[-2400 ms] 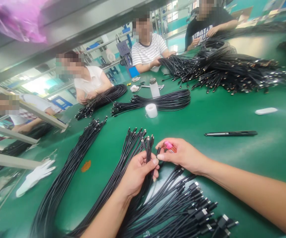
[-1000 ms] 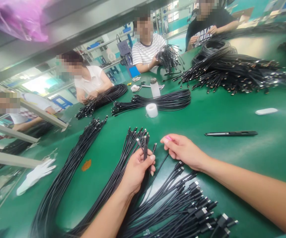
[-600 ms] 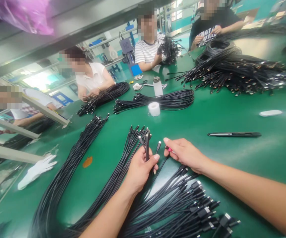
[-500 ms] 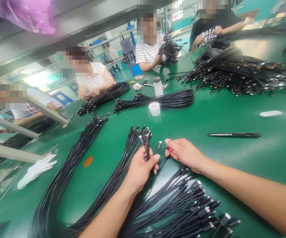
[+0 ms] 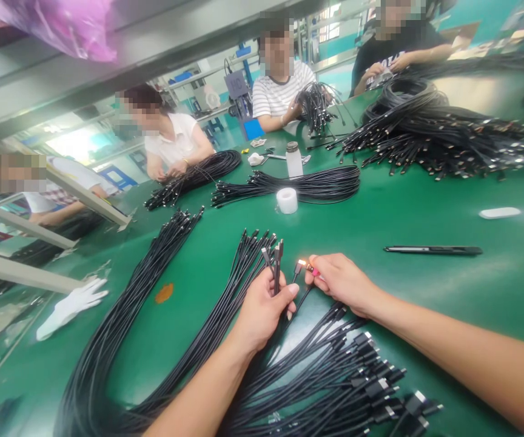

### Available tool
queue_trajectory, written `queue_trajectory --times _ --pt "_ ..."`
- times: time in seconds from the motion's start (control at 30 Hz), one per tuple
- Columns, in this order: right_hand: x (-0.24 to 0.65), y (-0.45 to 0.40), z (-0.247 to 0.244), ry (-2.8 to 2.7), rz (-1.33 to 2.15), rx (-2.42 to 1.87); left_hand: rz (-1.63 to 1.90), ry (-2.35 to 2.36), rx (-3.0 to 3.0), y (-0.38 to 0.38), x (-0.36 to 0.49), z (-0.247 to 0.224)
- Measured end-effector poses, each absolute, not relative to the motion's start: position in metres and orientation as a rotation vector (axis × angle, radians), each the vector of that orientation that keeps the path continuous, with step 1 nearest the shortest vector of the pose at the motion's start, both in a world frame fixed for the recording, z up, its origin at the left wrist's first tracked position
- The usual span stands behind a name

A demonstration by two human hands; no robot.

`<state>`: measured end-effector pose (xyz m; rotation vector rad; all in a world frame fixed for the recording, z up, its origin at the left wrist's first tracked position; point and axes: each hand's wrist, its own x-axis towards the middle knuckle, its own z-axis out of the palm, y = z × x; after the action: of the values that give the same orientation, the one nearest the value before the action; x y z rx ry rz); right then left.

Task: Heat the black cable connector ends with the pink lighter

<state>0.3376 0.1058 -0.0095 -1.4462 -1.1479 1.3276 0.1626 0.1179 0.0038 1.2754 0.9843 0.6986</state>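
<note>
Pink lighter (image 5: 313,271) mostly hidden in right hand (image 5: 346,284); left hand (image 5: 262,318) grips black cables (image 5: 277,267).

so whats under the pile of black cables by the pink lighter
Glossy green bench top shows between the thin black cables, with a pale patch among them; the surface beneath the densest part is covered.

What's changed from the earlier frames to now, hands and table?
The right hand has brought the pink lighter in toward a black cable's metal plug, and a small flame now shows between them. The left hand keeps gripping the upright black cable ends. The co-worker in a striped shirt has lifted a cable bunch off the table. The white tape roll stayed put.
</note>
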Motion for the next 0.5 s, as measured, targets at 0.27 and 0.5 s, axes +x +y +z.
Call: queue_trajectory --times 0.27,0.5 --pt "0.3412 0.1035 -0.0061 -1.508 1.264 -1.408 0.73 0.991 1.221 0.1202 0.1628 0.0072" --pt "0.3434 0.1028 -0.0062 -1.151 1.372 -1.321 0.718 0.955 1.174 0.119 0.1638 0.0085"
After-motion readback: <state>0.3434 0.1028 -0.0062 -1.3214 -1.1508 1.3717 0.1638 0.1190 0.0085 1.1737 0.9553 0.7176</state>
